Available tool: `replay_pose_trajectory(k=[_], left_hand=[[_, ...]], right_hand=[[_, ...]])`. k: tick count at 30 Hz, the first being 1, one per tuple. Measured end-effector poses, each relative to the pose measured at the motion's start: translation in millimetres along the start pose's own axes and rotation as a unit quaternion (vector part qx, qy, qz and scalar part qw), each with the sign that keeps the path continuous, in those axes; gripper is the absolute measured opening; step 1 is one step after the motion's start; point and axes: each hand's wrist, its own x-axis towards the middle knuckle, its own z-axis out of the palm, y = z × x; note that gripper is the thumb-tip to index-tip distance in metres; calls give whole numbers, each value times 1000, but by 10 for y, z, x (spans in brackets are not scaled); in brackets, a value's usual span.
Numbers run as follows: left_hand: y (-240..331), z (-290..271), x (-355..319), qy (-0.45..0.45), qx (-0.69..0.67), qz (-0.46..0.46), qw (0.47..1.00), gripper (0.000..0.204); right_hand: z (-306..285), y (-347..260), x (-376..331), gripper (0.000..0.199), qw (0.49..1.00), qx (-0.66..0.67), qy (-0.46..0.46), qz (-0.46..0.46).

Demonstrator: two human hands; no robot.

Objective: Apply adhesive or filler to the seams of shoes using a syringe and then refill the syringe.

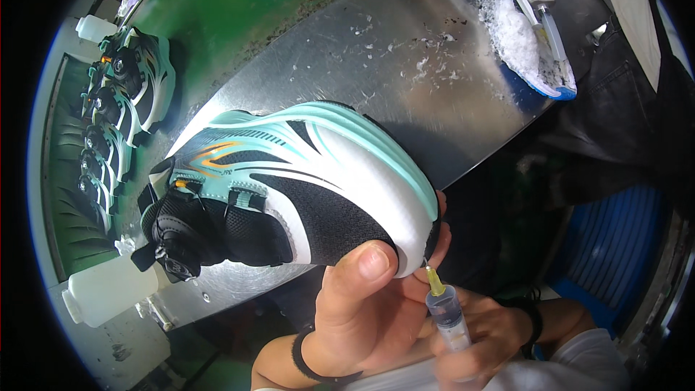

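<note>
one shoe (329,181) and one syringe (447,311) are held.

small dark print (227,171) on shoe (311,177), pale mark (172,268) on dial (182,273), perhaps lettering, hardly legible

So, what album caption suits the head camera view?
Left hand grips a teal, white and black shoe by one end; right hand holds a yellow-tipped syringe near its edge.
</note>
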Motion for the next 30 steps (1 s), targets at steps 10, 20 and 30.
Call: replay_pose_trajectory(k=[10, 20, 30], left_hand=[[9, 27, -13, -11, -67, 13, 998, 51], [67, -32, -16, -112, -179, -59, 976, 52], [57, -201, -267, -59, 24, -8, 998, 56]], right_hand=[[140, 159, -189, 21, 982, -189, 14, -14], [53, 120, -266, 27, 995, -96, -24, 25], [-26, 185, 273, 56, 979, -87, 182, 9]])
